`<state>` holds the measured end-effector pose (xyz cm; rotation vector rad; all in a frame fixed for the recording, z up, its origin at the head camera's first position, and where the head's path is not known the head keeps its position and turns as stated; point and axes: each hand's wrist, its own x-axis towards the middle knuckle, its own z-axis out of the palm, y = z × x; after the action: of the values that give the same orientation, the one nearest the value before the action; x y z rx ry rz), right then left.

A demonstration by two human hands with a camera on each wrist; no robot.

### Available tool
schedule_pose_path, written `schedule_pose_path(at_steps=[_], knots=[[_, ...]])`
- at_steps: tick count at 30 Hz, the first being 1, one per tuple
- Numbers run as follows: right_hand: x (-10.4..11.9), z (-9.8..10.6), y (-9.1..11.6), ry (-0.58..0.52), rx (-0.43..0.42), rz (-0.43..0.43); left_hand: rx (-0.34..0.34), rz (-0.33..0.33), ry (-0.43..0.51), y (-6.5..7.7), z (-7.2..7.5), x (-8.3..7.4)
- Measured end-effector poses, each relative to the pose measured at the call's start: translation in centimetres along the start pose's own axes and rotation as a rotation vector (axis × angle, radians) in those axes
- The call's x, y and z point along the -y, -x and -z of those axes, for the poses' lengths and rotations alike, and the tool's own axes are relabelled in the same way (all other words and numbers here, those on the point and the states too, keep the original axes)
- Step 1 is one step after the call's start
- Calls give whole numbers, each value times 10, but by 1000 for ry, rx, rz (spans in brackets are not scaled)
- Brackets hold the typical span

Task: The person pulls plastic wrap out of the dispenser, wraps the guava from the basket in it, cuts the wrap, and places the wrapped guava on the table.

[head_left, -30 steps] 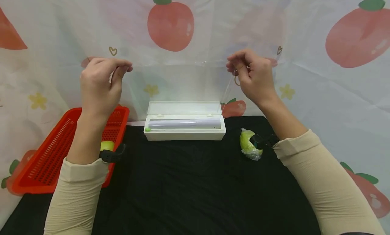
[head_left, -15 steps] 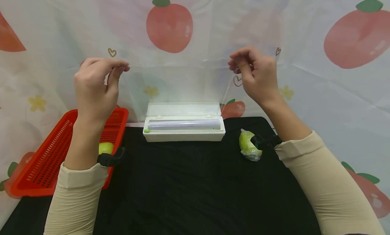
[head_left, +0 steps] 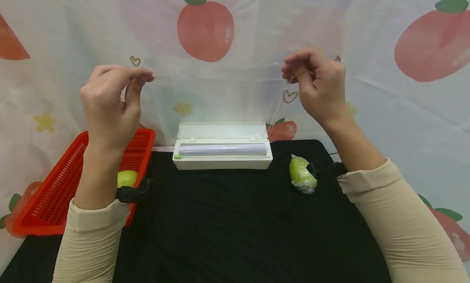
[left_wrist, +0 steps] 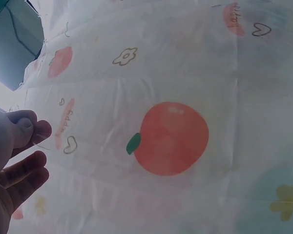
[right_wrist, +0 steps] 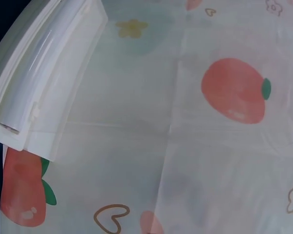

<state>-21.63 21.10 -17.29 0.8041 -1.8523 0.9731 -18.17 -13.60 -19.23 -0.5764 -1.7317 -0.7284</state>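
A clear sheet of plastic wrap (head_left: 278,107) hangs between my raised hands, seen mostly by its glints and its right edge. My left hand (head_left: 111,97) pinches its left corner between thumb and index finger; the left wrist view shows those fingertips (left_wrist: 25,126) together, the others apart. On the other side my right hand (head_left: 323,85) pinches the right corner with fingers curled; the right wrist view leaves this hand out. Below the hands sits a white wrap box (head_left: 222,164), lid raised, with the plastic wrap roll (head_left: 222,149) inside.
A yellow-green fruit (head_left: 298,171) in clear wrap lies right of the box. The red basket (head_left: 27,224) at left holds another yellow-green fruit (head_left: 126,178), partly behind my left wrist. Black cloth (head_left: 220,226) covers the table; a fruit-printed curtain (head_left: 235,38) hangs behind.
My hands have drawn farther apart, the left one leftward and the right one rightward and slightly up, still pinching the wrap. The box, basket and wrapped fruit stay put.
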Motion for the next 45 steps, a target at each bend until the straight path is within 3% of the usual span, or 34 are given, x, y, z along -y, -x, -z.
schedule_pose_path(at_steps=[6,15,31,36,45], knots=[[0,3,-3,-24,-24,-26,-48,-2,16,-4,1,-6],[1,8,-9,-49,-14,91,-96,-2,10,-9,7,-15],[8,12,-13,-39,-69,84,-154,2,19,-9,13,-24],[6,12,-10,-56,-72,83,-135,-4,17,-6,11,-26],[-12,14,10,-66,-16,42,-6,-41,41,13,3,-26]])
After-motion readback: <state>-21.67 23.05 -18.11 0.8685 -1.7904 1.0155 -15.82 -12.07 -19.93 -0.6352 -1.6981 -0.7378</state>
